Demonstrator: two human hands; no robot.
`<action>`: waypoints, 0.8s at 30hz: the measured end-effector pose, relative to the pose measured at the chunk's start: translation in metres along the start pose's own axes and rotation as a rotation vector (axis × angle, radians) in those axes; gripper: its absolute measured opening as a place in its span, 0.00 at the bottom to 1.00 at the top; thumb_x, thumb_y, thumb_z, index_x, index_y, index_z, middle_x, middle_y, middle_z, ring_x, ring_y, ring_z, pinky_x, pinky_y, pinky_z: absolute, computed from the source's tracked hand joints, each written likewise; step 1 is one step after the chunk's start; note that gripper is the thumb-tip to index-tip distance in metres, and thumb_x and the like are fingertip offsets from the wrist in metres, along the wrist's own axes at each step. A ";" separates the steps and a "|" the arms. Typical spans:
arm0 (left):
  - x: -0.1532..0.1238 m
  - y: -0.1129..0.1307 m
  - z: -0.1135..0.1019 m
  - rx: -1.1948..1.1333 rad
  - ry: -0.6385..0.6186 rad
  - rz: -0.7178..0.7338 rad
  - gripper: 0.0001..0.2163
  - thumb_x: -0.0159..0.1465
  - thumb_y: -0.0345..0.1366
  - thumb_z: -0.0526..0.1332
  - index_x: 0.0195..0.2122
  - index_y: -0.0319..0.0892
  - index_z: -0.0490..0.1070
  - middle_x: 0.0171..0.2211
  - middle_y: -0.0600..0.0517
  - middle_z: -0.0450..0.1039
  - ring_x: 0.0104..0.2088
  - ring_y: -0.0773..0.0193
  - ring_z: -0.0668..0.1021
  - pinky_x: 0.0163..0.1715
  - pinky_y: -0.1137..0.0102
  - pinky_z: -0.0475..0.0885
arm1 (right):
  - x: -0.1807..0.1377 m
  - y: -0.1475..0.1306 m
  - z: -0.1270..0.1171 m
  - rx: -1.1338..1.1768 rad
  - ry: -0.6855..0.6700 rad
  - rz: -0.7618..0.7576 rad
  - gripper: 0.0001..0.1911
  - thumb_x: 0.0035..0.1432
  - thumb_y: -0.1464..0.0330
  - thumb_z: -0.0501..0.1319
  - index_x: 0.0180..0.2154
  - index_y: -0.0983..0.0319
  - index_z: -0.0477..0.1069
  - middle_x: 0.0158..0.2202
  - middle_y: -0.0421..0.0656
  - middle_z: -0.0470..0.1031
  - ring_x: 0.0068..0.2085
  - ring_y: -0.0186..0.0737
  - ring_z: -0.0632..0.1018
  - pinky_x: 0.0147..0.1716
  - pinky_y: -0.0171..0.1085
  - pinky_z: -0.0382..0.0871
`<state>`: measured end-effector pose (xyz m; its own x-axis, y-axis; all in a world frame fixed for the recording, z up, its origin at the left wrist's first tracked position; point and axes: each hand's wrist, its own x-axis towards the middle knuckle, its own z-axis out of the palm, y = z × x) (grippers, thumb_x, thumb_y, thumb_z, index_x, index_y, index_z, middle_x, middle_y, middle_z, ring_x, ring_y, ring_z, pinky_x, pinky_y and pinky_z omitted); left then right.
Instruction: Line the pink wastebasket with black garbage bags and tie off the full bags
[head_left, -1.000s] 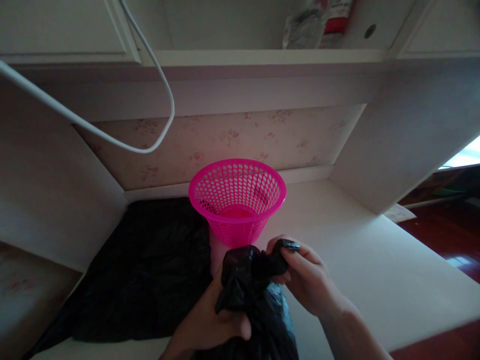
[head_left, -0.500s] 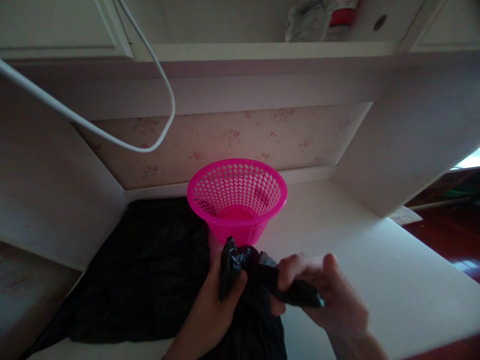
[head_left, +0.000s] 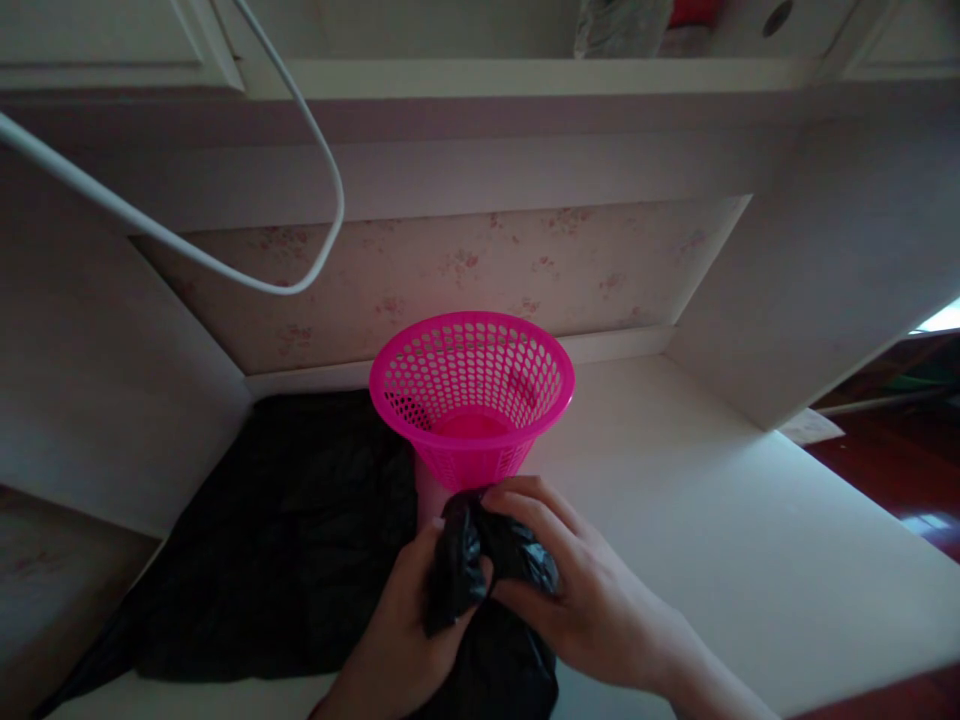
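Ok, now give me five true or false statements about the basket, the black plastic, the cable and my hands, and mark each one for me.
1. The left hand and right hand both hold bunched black plastic. True.
2. The basket is blue. False: it is bright pink.
3. A black plastic sheet lies spread to the left of the basket. True.
4. The white cable is coiled inside the basket. False: it hangs in a loop at the upper left of the view, outside the basket.
5. The basket's sides have holes. True.
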<state>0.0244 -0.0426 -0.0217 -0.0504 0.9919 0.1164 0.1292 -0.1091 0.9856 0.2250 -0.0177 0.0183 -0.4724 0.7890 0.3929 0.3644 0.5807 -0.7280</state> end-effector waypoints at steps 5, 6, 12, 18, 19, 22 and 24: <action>0.011 0.014 -0.005 0.135 -0.281 0.455 0.06 0.64 0.27 0.65 0.35 0.48 0.75 0.37 0.54 0.78 0.35 0.64 0.80 0.38 0.74 0.78 | 0.003 0.007 0.006 -0.125 0.032 -0.075 0.17 0.56 0.75 0.58 0.48 0.60 0.70 0.32 0.42 0.80 0.29 0.38 0.78 0.28 0.34 0.70; 0.012 0.016 -0.005 0.171 -0.268 0.487 0.07 0.64 0.25 0.65 0.36 0.47 0.74 0.40 0.53 0.77 0.37 0.65 0.81 0.39 0.75 0.78 | 0.003 0.009 0.010 -0.182 0.093 -0.103 0.14 0.54 0.75 0.56 0.43 0.59 0.68 0.28 0.40 0.77 0.26 0.38 0.76 0.25 0.35 0.67; 0.004 0.007 0.001 0.311 -0.219 0.659 0.08 0.65 0.25 0.61 0.39 0.46 0.74 0.42 0.51 0.73 0.36 0.68 0.81 0.37 0.79 0.78 | 0.002 0.019 0.033 -0.322 0.289 -0.231 0.10 0.60 0.71 0.54 0.44 0.57 0.62 0.21 0.35 0.73 0.18 0.37 0.74 0.21 0.36 0.61; -0.018 -0.011 0.005 0.524 -0.162 0.754 0.09 0.66 0.27 0.59 0.40 0.46 0.77 0.45 0.48 0.76 0.39 0.66 0.82 0.41 0.76 0.80 | 0.002 0.013 0.034 -0.237 0.265 -0.172 0.22 0.58 0.73 0.56 0.55 0.59 0.66 0.26 0.37 0.78 0.23 0.37 0.78 0.26 0.35 0.70; -0.020 -0.012 0.005 0.571 -0.155 0.771 0.09 0.67 0.28 0.59 0.41 0.47 0.77 0.47 0.48 0.77 0.42 0.64 0.83 0.44 0.74 0.80 | 0.002 0.011 0.033 -0.197 0.281 -0.151 0.22 0.56 0.75 0.57 0.52 0.57 0.67 0.27 0.37 0.79 0.24 0.36 0.78 0.26 0.34 0.69; -0.022 -0.014 0.006 0.656 -0.103 0.868 0.09 0.72 0.35 0.57 0.41 0.49 0.78 0.47 0.49 0.78 0.47 0.61 0.82 0.50 0.71 0.80 | 0.000 0.010 0.031 -0.165 0.357 -0.138 0.21 0.55 0.77 0.58 0.50 0.56 0.69 0.27 0.36 0.78 0.25 0.35 0.77 0.24 0.32 0.67; -0.022 -0.019 0.009 0.654 -0.092 0.956 0.12 0.74 0.38 0.55 0.38 0.49 0.77 0.45 0.51 0.79 0.46 0.62 0.82 0.48 0.72 0.80 | -0.002 0.013 0.034 -0.199 0.416 -0.189 0.19 0.60 0.76 0.57 0.52 0.57 0.69 0.26 0.36 0.78 0.24 0.36 0.76 0.25 0.34 0.69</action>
<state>0.0321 -0.0621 -0.0443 0.4124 0.5268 0.7432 0.5637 -0.7885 0.2461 0.2039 -0.0187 -0.0109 -0.1999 0.6558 0.7280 0.4684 0.7166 -0.5169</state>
